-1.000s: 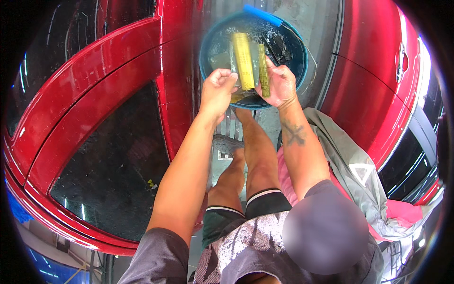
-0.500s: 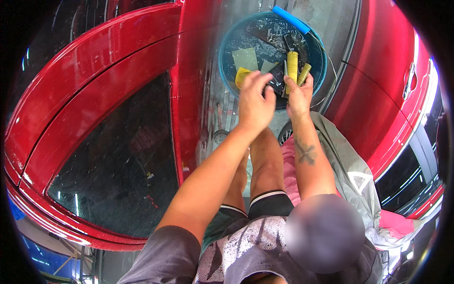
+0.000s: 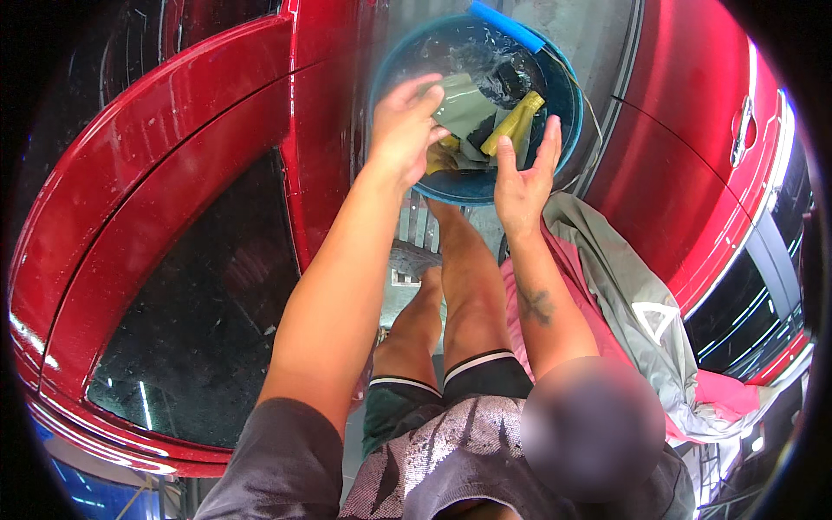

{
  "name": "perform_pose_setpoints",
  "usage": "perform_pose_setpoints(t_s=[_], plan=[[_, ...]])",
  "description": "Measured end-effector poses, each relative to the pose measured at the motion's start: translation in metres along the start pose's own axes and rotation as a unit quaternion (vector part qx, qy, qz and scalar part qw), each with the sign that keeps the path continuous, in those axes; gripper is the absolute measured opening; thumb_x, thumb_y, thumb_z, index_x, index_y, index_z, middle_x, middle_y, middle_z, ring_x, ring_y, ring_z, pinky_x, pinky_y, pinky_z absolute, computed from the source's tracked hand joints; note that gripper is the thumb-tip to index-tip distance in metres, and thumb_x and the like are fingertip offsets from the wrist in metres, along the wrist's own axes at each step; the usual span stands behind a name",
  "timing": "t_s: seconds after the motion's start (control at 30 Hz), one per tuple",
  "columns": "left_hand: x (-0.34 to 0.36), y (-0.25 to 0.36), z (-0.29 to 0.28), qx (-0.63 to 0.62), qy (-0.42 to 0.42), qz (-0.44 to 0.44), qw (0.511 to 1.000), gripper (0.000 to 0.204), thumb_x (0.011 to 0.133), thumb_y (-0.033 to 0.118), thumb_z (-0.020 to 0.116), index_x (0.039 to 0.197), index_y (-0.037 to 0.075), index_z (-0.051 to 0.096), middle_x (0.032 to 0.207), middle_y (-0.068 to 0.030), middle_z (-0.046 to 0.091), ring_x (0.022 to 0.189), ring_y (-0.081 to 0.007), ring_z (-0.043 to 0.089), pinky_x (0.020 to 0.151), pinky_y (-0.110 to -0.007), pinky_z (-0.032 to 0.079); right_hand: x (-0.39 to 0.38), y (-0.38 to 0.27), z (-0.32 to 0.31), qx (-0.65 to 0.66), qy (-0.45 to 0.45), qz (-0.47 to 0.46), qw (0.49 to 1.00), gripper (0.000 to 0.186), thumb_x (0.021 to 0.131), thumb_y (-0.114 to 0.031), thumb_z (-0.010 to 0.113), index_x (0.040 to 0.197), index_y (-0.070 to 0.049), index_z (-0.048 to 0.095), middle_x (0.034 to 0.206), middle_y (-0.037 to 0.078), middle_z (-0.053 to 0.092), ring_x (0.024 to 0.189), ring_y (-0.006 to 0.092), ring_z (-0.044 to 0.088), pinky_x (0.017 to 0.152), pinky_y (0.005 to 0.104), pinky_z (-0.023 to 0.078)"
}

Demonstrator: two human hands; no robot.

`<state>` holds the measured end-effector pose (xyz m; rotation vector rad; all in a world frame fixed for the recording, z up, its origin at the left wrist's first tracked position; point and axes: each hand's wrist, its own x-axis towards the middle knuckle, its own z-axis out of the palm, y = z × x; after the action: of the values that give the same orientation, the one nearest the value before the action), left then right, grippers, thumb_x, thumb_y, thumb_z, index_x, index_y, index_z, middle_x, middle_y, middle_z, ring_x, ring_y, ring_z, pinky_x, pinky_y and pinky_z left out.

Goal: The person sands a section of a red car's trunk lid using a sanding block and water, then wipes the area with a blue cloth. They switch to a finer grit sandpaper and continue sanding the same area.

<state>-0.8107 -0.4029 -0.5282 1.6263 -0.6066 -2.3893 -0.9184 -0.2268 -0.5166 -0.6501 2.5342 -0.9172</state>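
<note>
A blue round bucket (image 3: pixel 574 143) of dark water with suds stands in front of me. Over its left side is my left hand (image 3: pixel 407 126), its fingers apart beside a pale green sheet (image 3: pixel 459 102); whether they touch it I cannot tell. My right hand (image 3: pixel 525 178) is open at the bucket's right side, thumb and fingers spread, nothing held. Just past that thumb, a long yellow rounded block (image 3: pixel 513 124) lies slanted, a second yellow piece partly behind it. Something yellow and partly hidden (image 3: pixel 442 158) shows below my left hand.
A blue tube (image 3: pixel 507 26) lies across the bucket's far rim, and a thin cord (image 3: pixel 598 126) runs down the right side. Red car panels (image 3: pixel 173 95) stand close on the left; another red car (image 3: pixel 685 130) is on the right. Grey and pink cloth (image 3: pixel 598 260) hangs beside my right arm.
My right hand has let go of the long yellow block, which now lies tilted in the bucket. My left hand has moved left and its fingers have spread. The whole view has shifted slightly.
</note>
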Motion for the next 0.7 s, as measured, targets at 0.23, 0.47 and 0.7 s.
perform_pose_setpoints(t_s=[0.23, 0.47, 0.7], plan=[[-0.063, 0.032, -0.004, -0.095, -0.097, 0.017, 0.991, 0.054, 0.125, 0.013, 0.058, 0.178, 0.009, 0.046, 0.163, -0.0156, 0.068, 0.134, -0.0353, 0.078, 0.111, -0.058, 0.067, 0.004, -0.047, -0.017, 0.588, -0.179, 0.226, 0.755, 0.053, 0.122, -0.022, 0.07, 0.168, 0.001, 0.057, 0.142, 0.009, 0.077, 0.129, 0.0187, 0.072, 0.113, 0.0383, 0.055], [-0.083, 0.03, -0.015, -0.125, -0.124, 0.06, 0.983, 0.062, 0.124, 0.009, 0.055, 0.183, 0.011, 0.036, 0.163, -0.0195, 0.067, 0.134, -0.0383, 0.079, 0.108, -0.059, 0.068, -0.001, -0.061, -0.021, 0.542, -0.136, 0.238, 0.794, 0.059, 0.11, 0.0, 0.082, 0.163, -0.001, 0.055, 0.117, 0.006, 0.079, 0.108, 0.0161, 0.076, 0.094, 0.0345, 0.06], [-0.091, 0.024, -0.017, -0.138, -0.12, 0.076, 0.98, 0.069, 0.123, 0.008, 0.059, 0.186, 0.014, 0.031, 0.162, -0.0204, 0.067, 0.137, -0.0362, 0.075, 0.114, -0.059, 0.063, -0.008, -0.063, -0.028, 0.504, -0.116, 0.236, 0.823, 0.058, 0.103, 0.004, 0.088, 0.154, -0.001, 0.059, 0.104, 0.006, 0.081, 0.099, 0.0157, 0.078, 0.091, 0.0341, 0.061]])
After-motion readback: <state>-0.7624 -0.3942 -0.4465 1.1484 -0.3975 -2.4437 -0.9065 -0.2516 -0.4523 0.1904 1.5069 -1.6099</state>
